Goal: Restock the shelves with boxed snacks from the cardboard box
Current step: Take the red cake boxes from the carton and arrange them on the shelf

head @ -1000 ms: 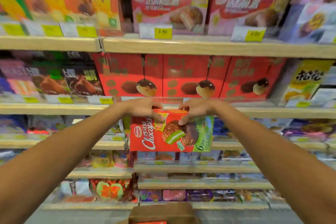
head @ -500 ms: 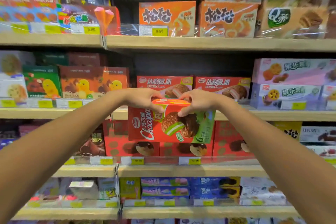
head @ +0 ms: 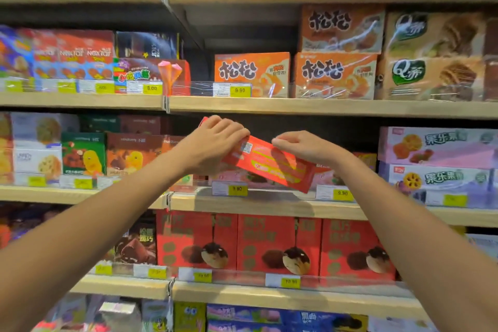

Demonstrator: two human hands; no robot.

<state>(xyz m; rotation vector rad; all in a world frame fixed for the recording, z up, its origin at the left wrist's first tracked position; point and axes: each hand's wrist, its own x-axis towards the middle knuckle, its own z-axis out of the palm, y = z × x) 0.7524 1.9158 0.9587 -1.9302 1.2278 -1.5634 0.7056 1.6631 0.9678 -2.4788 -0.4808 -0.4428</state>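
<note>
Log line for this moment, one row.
step: shelving | left hand: grips red snack box, tilted | right hand: open over box | target: middle shelf

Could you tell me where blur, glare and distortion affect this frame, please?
Head view: edges and corners smear, shelf boards bow from the wide lens, glare streaks the wrapped orange boxes, and the red box casts a shadow on the shelf below it.

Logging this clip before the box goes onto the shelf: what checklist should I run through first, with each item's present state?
1. Left hand grips the red box: ok.
2. Right hand grips it: cannot tell; fingers hover over its top edge.
3. Box level: not ok, right end tilts down.
4. Gap above the boxes already on the shelf: ok.
5. Matches stock behind: cannot tell, mostly hidden.
</note>
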